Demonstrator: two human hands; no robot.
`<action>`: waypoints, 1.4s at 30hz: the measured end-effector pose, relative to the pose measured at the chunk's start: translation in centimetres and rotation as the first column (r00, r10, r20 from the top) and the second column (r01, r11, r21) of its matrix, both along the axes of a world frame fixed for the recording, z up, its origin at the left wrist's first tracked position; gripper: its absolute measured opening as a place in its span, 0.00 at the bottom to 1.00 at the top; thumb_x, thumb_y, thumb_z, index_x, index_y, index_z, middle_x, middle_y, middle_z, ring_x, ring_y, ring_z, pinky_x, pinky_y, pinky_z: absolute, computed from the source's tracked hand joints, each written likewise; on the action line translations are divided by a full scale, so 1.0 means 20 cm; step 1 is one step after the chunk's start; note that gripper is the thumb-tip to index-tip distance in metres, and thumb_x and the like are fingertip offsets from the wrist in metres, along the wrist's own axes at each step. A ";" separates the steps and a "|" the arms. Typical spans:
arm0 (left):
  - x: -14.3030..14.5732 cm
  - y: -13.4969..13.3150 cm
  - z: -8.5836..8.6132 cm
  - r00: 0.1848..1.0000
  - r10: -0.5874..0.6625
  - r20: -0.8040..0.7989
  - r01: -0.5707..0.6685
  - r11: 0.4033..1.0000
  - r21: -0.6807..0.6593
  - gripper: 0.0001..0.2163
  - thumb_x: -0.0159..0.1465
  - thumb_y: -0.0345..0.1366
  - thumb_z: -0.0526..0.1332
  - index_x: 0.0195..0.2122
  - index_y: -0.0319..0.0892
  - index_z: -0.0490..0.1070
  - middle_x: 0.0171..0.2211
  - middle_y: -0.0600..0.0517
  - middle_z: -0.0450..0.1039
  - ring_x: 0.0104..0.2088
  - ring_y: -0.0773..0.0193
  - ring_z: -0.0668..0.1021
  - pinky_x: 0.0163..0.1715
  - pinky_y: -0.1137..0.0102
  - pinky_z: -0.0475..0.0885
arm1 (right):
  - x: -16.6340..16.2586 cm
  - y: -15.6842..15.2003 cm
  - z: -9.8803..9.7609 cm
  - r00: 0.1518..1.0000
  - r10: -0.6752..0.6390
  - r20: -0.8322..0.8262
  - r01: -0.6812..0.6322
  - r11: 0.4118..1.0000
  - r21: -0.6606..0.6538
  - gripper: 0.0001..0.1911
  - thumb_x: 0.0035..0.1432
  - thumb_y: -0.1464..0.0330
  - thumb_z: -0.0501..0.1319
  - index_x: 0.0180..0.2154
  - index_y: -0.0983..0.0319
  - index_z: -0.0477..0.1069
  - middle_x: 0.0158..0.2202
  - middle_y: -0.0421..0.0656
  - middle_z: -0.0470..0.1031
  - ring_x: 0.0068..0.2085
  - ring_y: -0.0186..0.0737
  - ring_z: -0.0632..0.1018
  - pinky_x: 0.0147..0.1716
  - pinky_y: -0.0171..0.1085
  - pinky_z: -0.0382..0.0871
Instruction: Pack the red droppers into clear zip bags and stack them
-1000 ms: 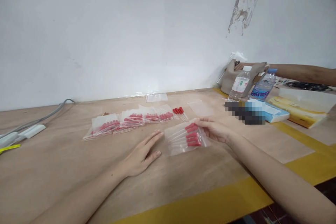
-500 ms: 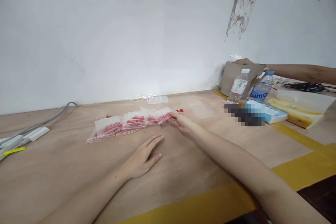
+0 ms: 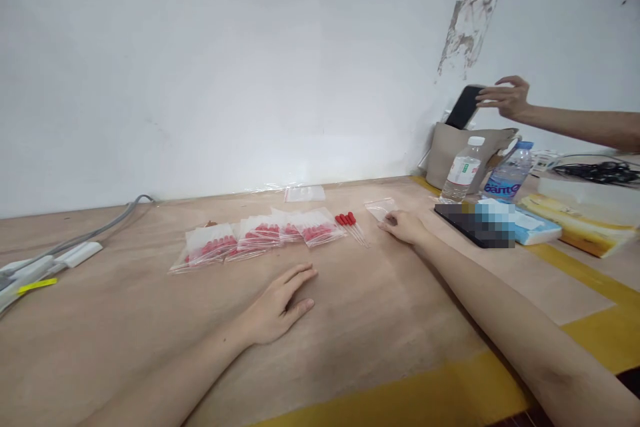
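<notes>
My left hand [image 3: 283, 303] rests on the wooden tabletop, holding nothing, thumb spread from the fingers. My right hand [image 3: 405, 227] is at a flat clear plastic bag [image 3: 380, 205], its fingers closed at the bag's near edge; the fingertips are partly hidden. Left of that bag lie several thin pale sticks with red heads [image 3: 346, 219], loose and side by side. Farther left, an overlapping row of clear bags holds more red-headed pieces, from the leftmost bag [image 3: 213, 245] to the rightmost bag [image 3: 317, 227].
Another flat clear bag [image 3: 305, 193] lies by the wall. On the right stand two water bottles [image 3: 460, 170], a grey-brown basket [image 3: 440, 153], a tissue pack [image 3: 537, 230] and a dark phone [image 3: 455, 217]. Another person's hand [image 3: 507, 97] holds a phone above the basket. A power strip [image 3: 75, 255] lies left.
My right hand has moved right from the rightmost filled bag to the flat clear bag, uncovering the loose red-headed sticks. The other person's hand has lifted a phone at the basket.
</notes>
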State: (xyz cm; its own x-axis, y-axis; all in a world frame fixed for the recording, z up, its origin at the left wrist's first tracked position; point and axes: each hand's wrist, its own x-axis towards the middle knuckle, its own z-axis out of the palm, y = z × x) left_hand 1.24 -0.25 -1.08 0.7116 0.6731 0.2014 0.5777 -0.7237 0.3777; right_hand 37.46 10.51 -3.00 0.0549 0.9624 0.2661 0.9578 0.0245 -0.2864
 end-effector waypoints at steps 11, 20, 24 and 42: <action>0.01 0.00 0.01 0.999 -0.017 0.033 0.017 1.000 0.018 0.20 0.65 0.40 0.50 0.57 0.48 0.53 0.58 0.50 0.54 0.57 0.57 0.60 0.55 0.60 0.58 | -0.39 -0.38 0.30 0.945 -0.001 -0.326 -0.124 0.923 -0.363 0.14 0.49 0.65 0.56 0.17 0.64 0.64 0.15 0.46 0.70 0.17 0.36 0.71 0.17 0.32 0.63; 0.00 0.03 -0.02 0.961 0.185 0.208 -0.222 0.960 0.173 0.20 0.64 0.39 0.50 0.57 0.43 0.53 0.55 0.46 0.59 0.54 0.56 0.63 0.53 0.59 0.61 | -0.73 -0.40 0.22 0.596 0.043 -0.802 -0.496 0.805 -0.325 0.16 0.55 0.57 0.52 0.27 0.64 0.66 0.18 0.39 0.69 0.14 0.28 0.66 0.14 0.28 0.59; 0.06 -0.01 -0.01 0.929 0.214 0.302 -0.303 0.908 0.290 0.16 0.63 0.38 0.52 0.51 0.42 0.61 0.50 0.45 0.63 0.51 0.55 0.66 0.49 0.59 0.63 | -0.49 -0.15 0.19 0.847 -0.066 -0.528 0.039 0.997 -0.064 0.09 0.43 0.64 0.63 0.22 0.64 0.68 0.21 0.38 0.70 0.23 0.30 0.70 0.21 0.28 0.60; 0.04 -0.02 -0.01 0.984 -0.053 0.170 0.045 0.998 0.054 0.08 0.62 0.35 0.54 0.41 0.42 0.68 0.47 0.48 0.68 0.49 0.60 0.70 0.47 0.65 0.66 | -0.41 0.06 0.13 0.621 -0.185 -0.761 -0.029 0.966 -0.258 0.06 0.44 0.73 0.61 0.20 0.65 0.65 0.09 0.32 0.53 0.13 0.24 0.56 0.12 0.28 0.48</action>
